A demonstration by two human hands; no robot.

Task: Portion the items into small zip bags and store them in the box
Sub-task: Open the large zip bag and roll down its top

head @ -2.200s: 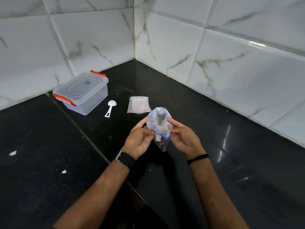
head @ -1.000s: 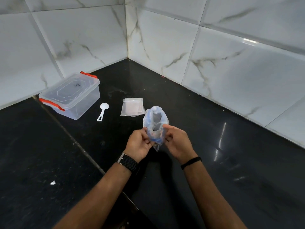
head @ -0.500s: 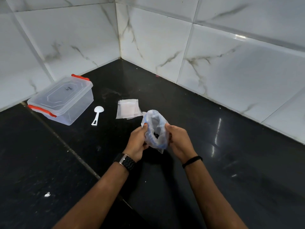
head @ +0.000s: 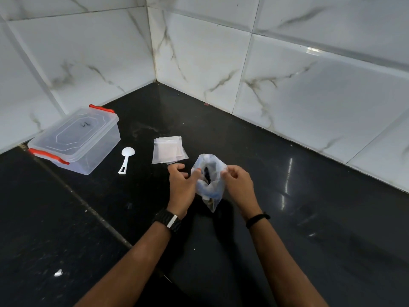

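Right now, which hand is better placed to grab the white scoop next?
Left, probably. The left hand is on the same side as the white scoop, with some fingers spread loose. The right hand pinches the clear bag's far rim and could keep holding it open.

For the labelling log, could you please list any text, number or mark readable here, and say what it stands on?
Storage box lid: a small dark handwritten mark, too small to read.
Big plastic bag held in both hands: no print readable.
Small zip bags and spoon: no text visible.
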